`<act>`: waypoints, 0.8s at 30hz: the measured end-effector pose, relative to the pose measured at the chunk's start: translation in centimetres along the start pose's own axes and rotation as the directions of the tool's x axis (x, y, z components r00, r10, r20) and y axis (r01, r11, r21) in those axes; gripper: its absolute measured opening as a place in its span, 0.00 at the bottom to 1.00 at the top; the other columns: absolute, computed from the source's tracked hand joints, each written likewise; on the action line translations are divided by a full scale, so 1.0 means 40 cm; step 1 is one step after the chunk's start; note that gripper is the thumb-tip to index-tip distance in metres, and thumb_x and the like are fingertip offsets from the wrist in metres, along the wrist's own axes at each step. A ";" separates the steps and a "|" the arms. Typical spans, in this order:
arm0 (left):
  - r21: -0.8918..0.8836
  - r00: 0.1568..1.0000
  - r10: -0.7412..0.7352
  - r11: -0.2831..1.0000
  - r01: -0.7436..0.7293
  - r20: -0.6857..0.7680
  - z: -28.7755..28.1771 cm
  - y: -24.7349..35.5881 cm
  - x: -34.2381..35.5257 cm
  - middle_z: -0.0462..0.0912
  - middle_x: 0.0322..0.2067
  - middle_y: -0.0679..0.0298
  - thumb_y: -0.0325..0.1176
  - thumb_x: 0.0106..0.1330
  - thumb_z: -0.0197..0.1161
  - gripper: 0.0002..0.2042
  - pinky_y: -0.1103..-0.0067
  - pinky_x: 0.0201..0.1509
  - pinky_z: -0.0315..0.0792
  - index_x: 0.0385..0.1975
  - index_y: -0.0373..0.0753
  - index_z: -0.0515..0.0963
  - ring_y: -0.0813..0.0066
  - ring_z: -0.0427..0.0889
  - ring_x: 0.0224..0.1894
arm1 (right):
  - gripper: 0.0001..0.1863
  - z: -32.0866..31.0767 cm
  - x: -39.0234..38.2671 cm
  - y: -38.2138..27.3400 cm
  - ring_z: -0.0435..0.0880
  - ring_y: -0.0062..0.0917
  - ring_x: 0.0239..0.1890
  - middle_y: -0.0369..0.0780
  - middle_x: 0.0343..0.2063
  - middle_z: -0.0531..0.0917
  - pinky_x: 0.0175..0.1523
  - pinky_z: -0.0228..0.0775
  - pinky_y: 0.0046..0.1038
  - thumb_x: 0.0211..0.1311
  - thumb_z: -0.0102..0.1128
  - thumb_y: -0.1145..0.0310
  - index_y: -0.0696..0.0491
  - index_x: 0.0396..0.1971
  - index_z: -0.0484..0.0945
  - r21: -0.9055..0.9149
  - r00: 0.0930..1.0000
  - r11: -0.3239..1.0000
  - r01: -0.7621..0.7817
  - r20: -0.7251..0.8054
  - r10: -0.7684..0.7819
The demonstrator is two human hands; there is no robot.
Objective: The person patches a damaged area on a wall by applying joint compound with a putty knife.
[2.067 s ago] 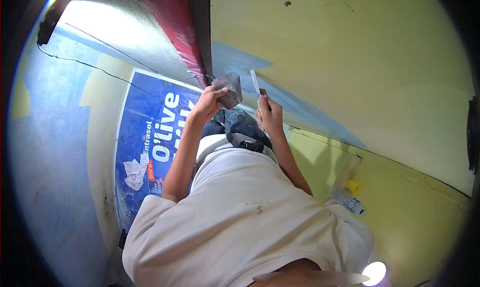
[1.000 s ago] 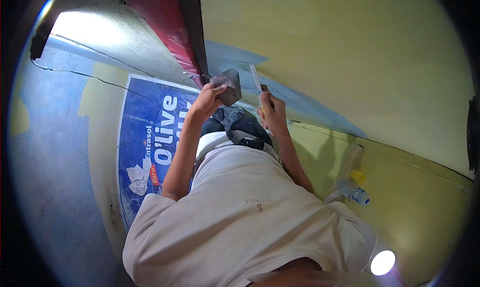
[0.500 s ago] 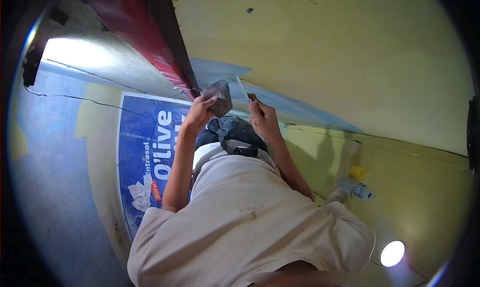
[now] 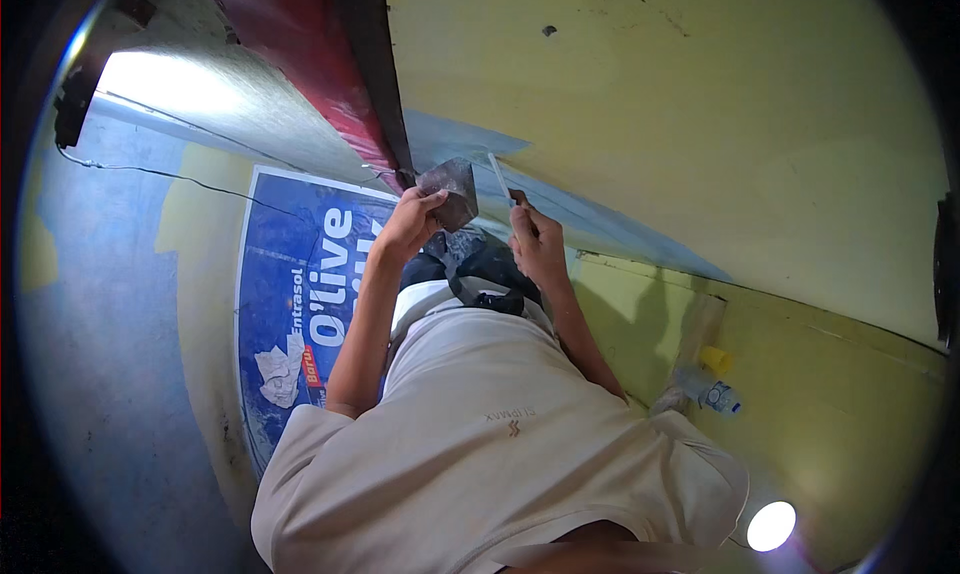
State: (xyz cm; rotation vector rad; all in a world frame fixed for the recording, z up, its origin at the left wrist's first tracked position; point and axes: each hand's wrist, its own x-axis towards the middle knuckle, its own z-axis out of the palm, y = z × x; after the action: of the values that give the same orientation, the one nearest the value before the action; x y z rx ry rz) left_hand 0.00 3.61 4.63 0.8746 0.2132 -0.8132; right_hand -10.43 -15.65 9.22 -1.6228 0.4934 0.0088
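Note:
In front of my waist, my left hand [image 4: 408, 222] grips a dark grey, squarish plate [image 4: 452, 192] with pale smears by its lower left edge, thumb on top. Just to its right, my right hand [image 4: 540, 242] is closed round the handle of a putty knife [image 4: 500, 178]. Its thin, pale blade shows nearly edge-on and points up and left, towards a blue-grey patch [image 4: 465, 137] on the yellow wall. A small gap separates blade and plate. Whether the blade touches the wall I cannot tell.
A yellow wall [image 4: 680, 104] spans the upper right. Red sheeting [image 4: 300, 64] with a dark edge strip hangs at upper left. A blue poster [image 4: 275, 304] is on the left, below a loose wire [image 4: 190, 177]. A plastic bottle [image 4: 718, 397] and a round lamp [image 4: 771, 526] are at right.
The view has shifted slightly, so the wall and both hands appear a little further right. The blade and the plate keep nearly the same places relative to each other.

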 end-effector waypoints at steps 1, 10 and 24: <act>-0.019 1.000 0.004 1.000 -0.004 -0.012 0.009 0.003 -0.008 0.82 0.48 0.57 0.27 0.74 0.53 0.14 0.71 0.52 0.79 0.55 0.29 0.72 0.69 0.83 0.47 | 0.20 -0.005 -0.006 -0.011 0.66 0.14 0.18 0.30 0.16 0.68 0.24 0.60 0.23 0.75 0.53 0.57 0.61 0.43 0.82 -0.009 0.999 0.999 -0.044 0.023 0.044; 0.037 1.000 -0.025 0.999 0.025 0.008 -0.002 0.001 -0.006 0.81 0.52 0.55 0.27 0.75 0.52 0.16 0.70 0.57 0.78 0.60 0.30 0.70 0.66 0.83 0.52 | 0.20 -0.001 -0.003 -0.002 0.68 0.13 0.18 0.31 0.15 0.69 0.24 0.60 0.23 0.75 0.54 0.57 0.62 0.39 0.81 -0.067 0.999 0.997 -0.033 0.032 0.035; 0.026 0.999 -0.022 0.999 0.021 0.032 0.001 0.001 0.002 0.81 0.51 0.56 0.27 0.75 0.52 0.15 0.70 0.56 0.79 0.58 0.31 0.71 0.68 0.83 0.50 | 0.20 0.014 -0.013 -0.015 0.66 0.12 0.17 0.30 0.15 0.67 0.23 0.59 0.22 0.75 0.53 0.59 0.63 0.46 0.81 -0.072 0.999 0.997 0.034 -0.030 -0.036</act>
State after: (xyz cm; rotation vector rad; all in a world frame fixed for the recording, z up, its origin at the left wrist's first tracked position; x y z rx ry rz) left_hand 0.09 3.55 4.63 0.8838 0.1840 -0.8510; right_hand -10.54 -14.96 9.87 -1.7034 0.4937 -0.0252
